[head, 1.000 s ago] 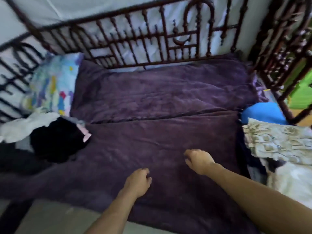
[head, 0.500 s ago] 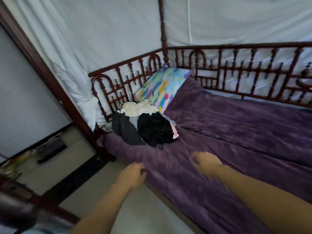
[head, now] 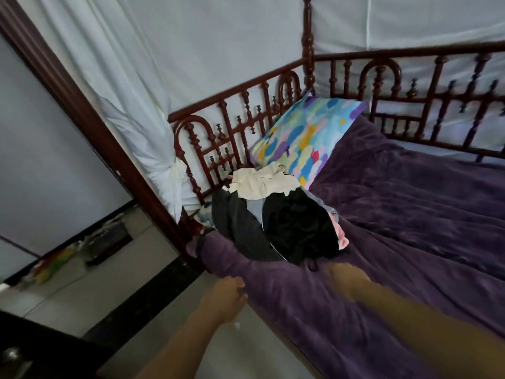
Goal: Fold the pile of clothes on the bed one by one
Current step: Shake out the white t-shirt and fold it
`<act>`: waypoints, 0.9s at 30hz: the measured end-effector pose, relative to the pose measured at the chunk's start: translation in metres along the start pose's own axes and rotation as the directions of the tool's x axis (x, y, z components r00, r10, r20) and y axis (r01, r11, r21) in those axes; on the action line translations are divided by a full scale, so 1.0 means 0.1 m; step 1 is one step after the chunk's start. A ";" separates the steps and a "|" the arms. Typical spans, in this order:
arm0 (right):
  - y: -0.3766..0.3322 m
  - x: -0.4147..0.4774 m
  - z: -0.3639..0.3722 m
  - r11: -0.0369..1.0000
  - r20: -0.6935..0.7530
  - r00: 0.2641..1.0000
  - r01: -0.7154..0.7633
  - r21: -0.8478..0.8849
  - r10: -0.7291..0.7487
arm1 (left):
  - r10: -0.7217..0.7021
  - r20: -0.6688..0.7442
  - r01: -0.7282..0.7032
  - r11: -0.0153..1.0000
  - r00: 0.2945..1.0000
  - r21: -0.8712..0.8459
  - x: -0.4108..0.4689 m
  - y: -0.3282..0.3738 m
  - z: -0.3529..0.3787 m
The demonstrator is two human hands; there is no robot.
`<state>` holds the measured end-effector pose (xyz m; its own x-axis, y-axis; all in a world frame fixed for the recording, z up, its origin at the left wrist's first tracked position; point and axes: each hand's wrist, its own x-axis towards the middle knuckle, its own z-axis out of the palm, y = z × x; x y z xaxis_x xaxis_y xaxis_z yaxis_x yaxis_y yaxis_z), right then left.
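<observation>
Partly lost to motion blur, the right hand (head: pixel 347 279) is seen low over the purple blanket (head: pixel 410 242), just short of the pile of clothes (head: pixel 287 228). Whether its fingers are curled or straight cannot be told. The left hand (head: pixel 225 296) is shown at the near edge of the bed (head: pixel 284 336), with its fingers loosely curled and nothing held in them. Both forearms are cut off by the lower frame.

The pile is heaped in the bed's corner, against the carved wooden rail (head: pixel 232 127) and the lower edge of a patterned pillow (head: pixel 306 135). A cream garment (head: pixel 259 184) is laid on top of dark grey and black pieces, and a strip of pink (head: pixel 340 236) is exposed at the right side. The garments underneath are covered, so their number cannot be counted.

A broad stretch of blanket is spread to the right of the pile, where the bed is cut off by the frame. Tiled floor (head: pixel 95 291) is seen beside the bed's near edge. A white curtain (head: pixel 142 127) is gathered at the corner post. Objects along the wall are too blurred to be identified.
</observation>
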<state>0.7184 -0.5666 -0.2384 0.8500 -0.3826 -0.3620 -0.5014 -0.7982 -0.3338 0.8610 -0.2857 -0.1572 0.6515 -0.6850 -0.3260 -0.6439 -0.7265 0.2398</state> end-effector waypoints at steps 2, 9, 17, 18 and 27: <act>-0.14 0.34 -0.04 0.999 0.014 1.000 -0.024 0.028 0.023 | -0.038 -0.006 0.037 0.999 0.999 -0.006 0.29 -0.18 -0.18; -0.57 1.38 -0.61 1.000 -0.017 1.000 -0.013 0.019 0.013 | -0.092 -0.023 0.091 0.995 0.995 -0.035 1.18 -0.80 -0.66; -0.96 2.75 -0.87 0.999 -0.046 0.998 -0.053 -0.006 0.053 | 0.001 0.001 -0.001 0.998 1.000 -0.061 2.67 -1.38 -1.00; -1.01 2.96 -0.89 0.998 -0.043 0.997 -0.068 -0.012 0.068 | 0.021 0.007 -0.020 0.998 1.000 -0.058 2.91 -1.46 -1.04; -1.52 4.77 -0.84 0.983 -0.003 0.986 -0.167 -0.071 0.167 | 0.217 0.027 -0.218 0.960 0.976 0.174 4.96 -2.08 -1.25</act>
<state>1.2131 -0.6668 -0.2872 0.7546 -0.5121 -0.4103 -0.6236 -0.7542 -0.2056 1.3683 -0.4808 -0.2548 0.4853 -0.8245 -0.2910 -0.8303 -0.5389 0.1423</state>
